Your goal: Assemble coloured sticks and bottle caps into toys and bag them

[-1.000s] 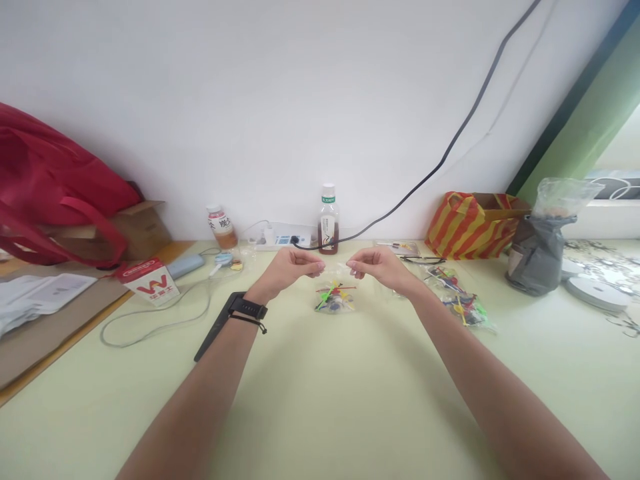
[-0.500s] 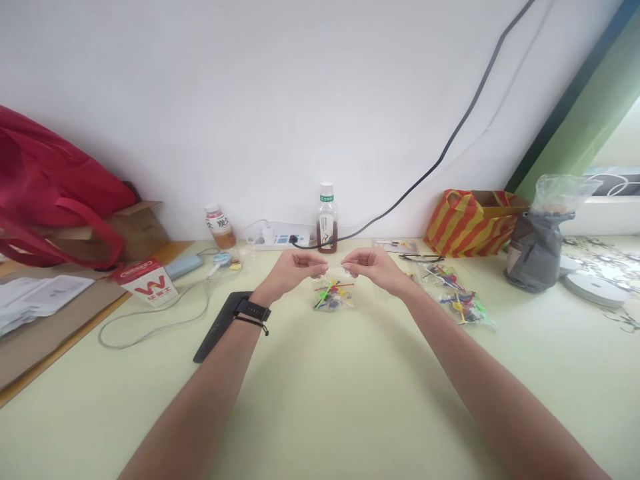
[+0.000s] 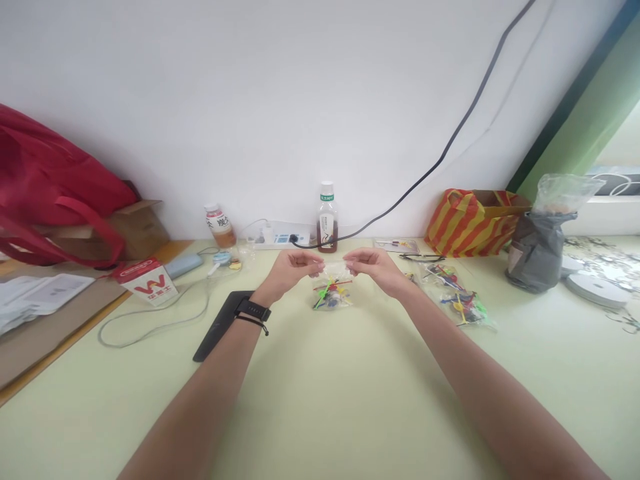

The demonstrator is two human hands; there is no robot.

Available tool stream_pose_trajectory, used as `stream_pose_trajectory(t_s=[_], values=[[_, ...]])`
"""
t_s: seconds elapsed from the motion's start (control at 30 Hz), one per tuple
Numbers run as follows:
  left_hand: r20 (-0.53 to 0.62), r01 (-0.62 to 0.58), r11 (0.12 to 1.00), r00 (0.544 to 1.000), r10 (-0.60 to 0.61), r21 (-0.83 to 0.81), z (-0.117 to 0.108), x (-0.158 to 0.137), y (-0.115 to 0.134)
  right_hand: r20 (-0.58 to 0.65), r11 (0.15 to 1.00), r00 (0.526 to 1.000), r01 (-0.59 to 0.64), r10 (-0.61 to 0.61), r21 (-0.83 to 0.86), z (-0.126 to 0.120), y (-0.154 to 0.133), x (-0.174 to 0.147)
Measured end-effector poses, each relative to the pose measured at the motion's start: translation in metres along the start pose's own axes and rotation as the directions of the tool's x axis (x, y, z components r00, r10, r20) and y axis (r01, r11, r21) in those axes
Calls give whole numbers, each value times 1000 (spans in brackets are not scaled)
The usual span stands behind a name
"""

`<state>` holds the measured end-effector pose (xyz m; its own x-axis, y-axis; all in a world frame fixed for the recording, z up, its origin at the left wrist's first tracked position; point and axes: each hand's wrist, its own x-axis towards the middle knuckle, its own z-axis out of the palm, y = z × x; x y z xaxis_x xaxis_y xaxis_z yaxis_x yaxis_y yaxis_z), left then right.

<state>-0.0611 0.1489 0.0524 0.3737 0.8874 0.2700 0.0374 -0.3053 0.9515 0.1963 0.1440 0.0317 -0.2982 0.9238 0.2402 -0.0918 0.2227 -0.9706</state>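
Note:
A clear plastic bag of small colourful plastic pieces, green, red, yellow and blue among them, hangs between my two hands over the middle of the table. My left hand pinches the bag's top edge at its left corner. At the right corner, my right hand grips the same edge between thumb and fingers. The top of the bag is stretched between the two pinches. I cannot tell whether the bag's mouth is sealed.
More bags of colourful pieces lie to the right. Behind stand a drink bottle and a power strip with a black cable. A black flat object lies by my left wrist. A striped bag and grey bag stand right.
My hands have drawn slightly apart at the bag's top, and the clear strip between them now shows as stretched. The left fingers have shifted a little left.

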Motion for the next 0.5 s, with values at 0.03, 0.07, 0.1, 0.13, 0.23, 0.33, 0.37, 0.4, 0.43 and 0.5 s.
stream_pose_trajectory(t_s=[0.03, 0.07, 0.1, 0.13, 0.23, 0.33, 0.37, 0.4, 0.43, 0.5], values=[[7, 6, 1000, 1000, -6, -8, -2, 0, 0, -14, 1000, 1000, -4, 4, 8, -1, 2, 1], [11, 13, 1000, 1000, -13, -14, -3, 0, -1, -27, 1000, 1000, -10, 10, 21, -1, 3, 1], [12, 21, 1000, 1000, -21, -20, -5, 0, -2, -35, 999, 999, -15, 16, 34, -2, 5, 2], [11, 28, 999, 1000, -28, -24, -6, 0, -3, -42, 999, 999, -19, 21, 44, -2, 6, 2], [13, 43, 999, 999, -43, -20, -7, 1, -7, -66, 999, 998, -9, 12, 54, -2, 6, 1], [-7, 46, 999, 999, -46, 13, -3, 1, -8, -77, 1000, 997, 18, -16, 25, 0, 4, 0], [-23, 39, 999, 999, -39, 25, -1, 1, -8, -76, 1000, 997, 24, -24, 6, 0, 3, 0], [-38, 28, 999, 999, -27, 36, 0, 1, -7, -75, 999, 997, 32, -33, -15, 1, 2, 0], [-47, 16, 999, 999, -14, 47, 1, 1, -6, -79, 999, 996, 44, -46, -32, 2, 2, -1], [-53, -1, 997, 999, 5, 74, 2, 1, -5, -85, 996, 994, 70, -74, -49, 3, 2, 0]])
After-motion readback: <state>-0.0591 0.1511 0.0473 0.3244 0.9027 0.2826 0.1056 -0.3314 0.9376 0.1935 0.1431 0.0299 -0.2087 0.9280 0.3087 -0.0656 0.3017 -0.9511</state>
